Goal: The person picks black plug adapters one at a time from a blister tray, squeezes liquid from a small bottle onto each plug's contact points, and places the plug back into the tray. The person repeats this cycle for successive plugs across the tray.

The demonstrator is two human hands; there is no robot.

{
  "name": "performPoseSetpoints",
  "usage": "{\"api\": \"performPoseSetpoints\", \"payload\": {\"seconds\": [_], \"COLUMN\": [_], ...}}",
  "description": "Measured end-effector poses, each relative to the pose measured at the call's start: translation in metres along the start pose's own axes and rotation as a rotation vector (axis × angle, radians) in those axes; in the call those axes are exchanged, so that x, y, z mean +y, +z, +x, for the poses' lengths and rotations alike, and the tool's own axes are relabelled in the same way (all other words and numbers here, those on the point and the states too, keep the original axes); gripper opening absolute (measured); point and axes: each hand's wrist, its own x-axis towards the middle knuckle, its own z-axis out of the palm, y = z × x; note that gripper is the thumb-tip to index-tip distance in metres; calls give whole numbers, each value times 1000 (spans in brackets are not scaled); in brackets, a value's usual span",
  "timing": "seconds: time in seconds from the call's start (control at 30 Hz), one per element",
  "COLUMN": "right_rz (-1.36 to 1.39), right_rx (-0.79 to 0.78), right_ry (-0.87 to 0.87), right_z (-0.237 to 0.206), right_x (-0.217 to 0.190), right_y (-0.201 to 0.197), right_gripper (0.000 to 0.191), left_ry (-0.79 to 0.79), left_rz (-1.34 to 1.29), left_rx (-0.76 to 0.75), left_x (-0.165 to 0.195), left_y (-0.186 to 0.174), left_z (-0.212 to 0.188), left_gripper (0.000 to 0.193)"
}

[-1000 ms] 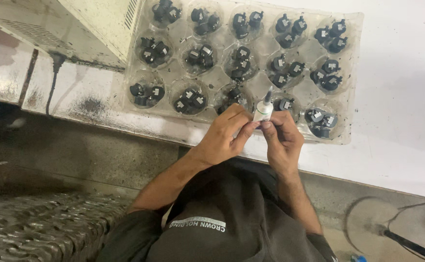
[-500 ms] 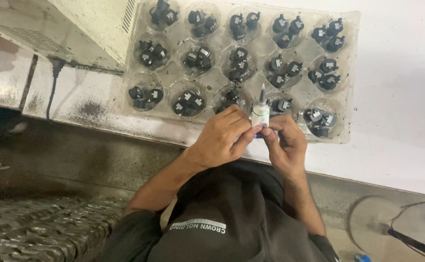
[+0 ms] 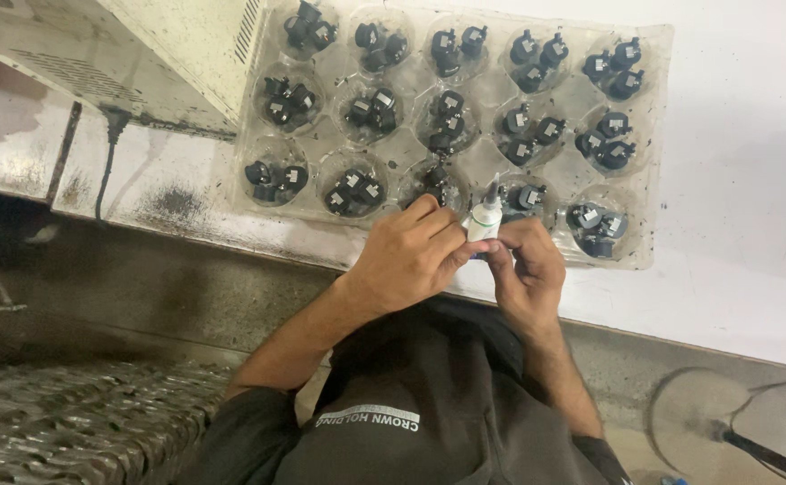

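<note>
My left hand (image 3: 408, 256) and my right hand (image 3: 525, 269) meet at the near edge of a white table, both closed around a small white bottle (image 3: 485, 218) with a thin nozzle pointing up. Just beyond the bottle lies a clear plastic blister tray (image 3: 652, 135) with round pockets. Each pocket holds two or three small black parts with pale labels, such as those (image 3: 353, 191) next to my left hand. What my left fingers cover below the bottle is hidden.
A beige box (image 3: 191, 54) stands at the tray's far left, and a black cable (image 3: 105, 162) runs down the table beside it. A metal grating (image 3: 70, 422) lies lower left. A round wire-framed thing (image 3: 725, 431) sits lower right. My dark shirt (image 3: 411, 413) fills the bottom centre.
Both hands and the bottle stay at the same place by the tray's near edge; only the fingers shift slightly around the bottle.
</note>
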Motion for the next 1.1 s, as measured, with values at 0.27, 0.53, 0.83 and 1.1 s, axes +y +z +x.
{"api": "performPoseSetpoints", "payload": {"seconds": [0.27,0.53,0.83,1.1], "right_rz": [68,-47,-393,-488], "right_rx": [-76,-85,-51,-134], "right_ry": [40,20,-422,-577], "right_z": [2,10,11,21], "right_x": [2,-4,-28,-25], "right_y": [-11,-9,-3,-5], "right_gripper": [2,4,32,41], "left_ry": [42,-363,-796,-846], "left_rz": [-235,-654,-1244,-1330], "left_rx": [7,67,167,185], "left_x": [1,-1,-27,-30], "left_y": [0,7,24,25], "left_z": [2,-6,-11,-10], "left_gripper": [14,37,36,32]}}
